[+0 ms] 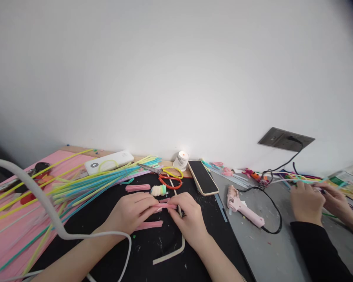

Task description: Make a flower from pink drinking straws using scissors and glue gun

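Note:
My left hand (132, 213) and my right hand (188, 219) meet over a black mat (106, 231), both pinched on a short pink straw piece (164, 205) between their fingertips. Another pink piece (149, 225) lies just under my left hand, and a third pink piece (137, 188) lies beyond it. A small white and green bundle (159, 190) sits just past my fingers. A cream strip (176, 250) curves across the mat below my right hand.
Long yellow, blue and green straws (85, 182) fan out at left over pink paper (14, 227). Scissors (161, 172), a lit candle (181, 159), a phone (202, 177), a white power bank (108, 161) and a pink glue gun (241, 205) lie nearby. Another person's hands (320, 199) handle straws at right.

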### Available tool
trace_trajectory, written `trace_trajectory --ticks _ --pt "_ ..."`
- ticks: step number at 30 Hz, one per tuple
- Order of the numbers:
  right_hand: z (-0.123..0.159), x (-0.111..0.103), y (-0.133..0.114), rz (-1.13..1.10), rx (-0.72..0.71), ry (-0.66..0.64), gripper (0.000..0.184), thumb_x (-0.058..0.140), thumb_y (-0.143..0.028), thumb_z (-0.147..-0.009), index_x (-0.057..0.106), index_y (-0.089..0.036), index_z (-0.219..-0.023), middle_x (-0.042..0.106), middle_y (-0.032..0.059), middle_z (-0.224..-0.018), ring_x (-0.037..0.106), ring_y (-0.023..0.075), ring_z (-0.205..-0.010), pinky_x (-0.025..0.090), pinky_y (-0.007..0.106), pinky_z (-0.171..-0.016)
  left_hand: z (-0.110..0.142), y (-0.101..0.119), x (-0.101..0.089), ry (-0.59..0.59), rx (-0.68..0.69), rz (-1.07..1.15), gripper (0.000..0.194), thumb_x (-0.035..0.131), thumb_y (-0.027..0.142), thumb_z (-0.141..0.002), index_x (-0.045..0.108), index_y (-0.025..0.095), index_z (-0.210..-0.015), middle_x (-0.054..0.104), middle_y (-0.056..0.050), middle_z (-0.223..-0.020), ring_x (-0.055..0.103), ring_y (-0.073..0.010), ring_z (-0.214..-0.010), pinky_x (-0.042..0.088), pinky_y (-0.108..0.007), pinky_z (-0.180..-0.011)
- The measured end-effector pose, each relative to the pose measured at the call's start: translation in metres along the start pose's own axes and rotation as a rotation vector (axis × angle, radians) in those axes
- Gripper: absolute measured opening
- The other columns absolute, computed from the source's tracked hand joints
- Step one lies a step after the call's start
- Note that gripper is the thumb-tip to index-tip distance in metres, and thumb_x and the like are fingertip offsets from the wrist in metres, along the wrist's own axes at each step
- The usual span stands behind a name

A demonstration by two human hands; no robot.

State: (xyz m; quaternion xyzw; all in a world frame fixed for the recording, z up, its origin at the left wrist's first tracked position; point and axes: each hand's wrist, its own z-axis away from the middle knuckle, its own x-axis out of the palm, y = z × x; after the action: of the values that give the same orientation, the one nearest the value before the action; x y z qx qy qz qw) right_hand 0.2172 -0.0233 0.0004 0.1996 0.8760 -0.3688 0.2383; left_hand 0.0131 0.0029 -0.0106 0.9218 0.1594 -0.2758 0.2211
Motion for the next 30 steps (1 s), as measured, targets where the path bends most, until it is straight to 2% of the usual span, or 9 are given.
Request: trace_trajectory --ticks 10,19,30 --pt "0.003 -0.002 0.004 0.02 0.025 -0.001 0.019 0.06 -0.004 -0.081 0.062 -0.022 -0.087 0.068 0.0027 -0.082 0.062 0.0187 -0.078 0.051 0.03 -0.07 0.0 -0.001 -0.002 -0.009 -0.029 -0.024 0.018 0.051 0.025 -0.093 0.066 0.019 -0.084 0.074 -0.001 -0.078 0.069 -0.013 -0.069 0.053 -0.023 -0.067" --pt "0.002 -0.002 0.005 0.007 0.044 0.0 0.017 0.059 -0.005 -0.082 0.061 -0.022 -0.084 0.067 0.0021 -0.08 0.062 0.0185 -0.077 0.051 0.029 -0.069 -0.004 0.001 -0.003 0.006 -0.002 0.012 0.019 0.051 0.024 -0.093 0.067 0.019 -0.083 0.073 -0.001 -0.074 0.068 -0.012 -0.066 0.053 -0.021 -0.066" --pt "0.004 -0.003 0.009 0.046 0.053 0.006 0.017 0.059 -0.005 -0.081 0.062 -0.022 -0.084 0.067 0.0024 -0.08 0.062 0.0189 -0.077 0.051 0.03 -0.069 0.007 -0.008 0.001 -0.095 -0.1 0.004 0.01 0.054 0.02 -0.091 0.064 0.019 -0.091 0.073 -0.001 -0.086 0.069 -0.0131 -0.078 0.053 -0.022 -0.074"
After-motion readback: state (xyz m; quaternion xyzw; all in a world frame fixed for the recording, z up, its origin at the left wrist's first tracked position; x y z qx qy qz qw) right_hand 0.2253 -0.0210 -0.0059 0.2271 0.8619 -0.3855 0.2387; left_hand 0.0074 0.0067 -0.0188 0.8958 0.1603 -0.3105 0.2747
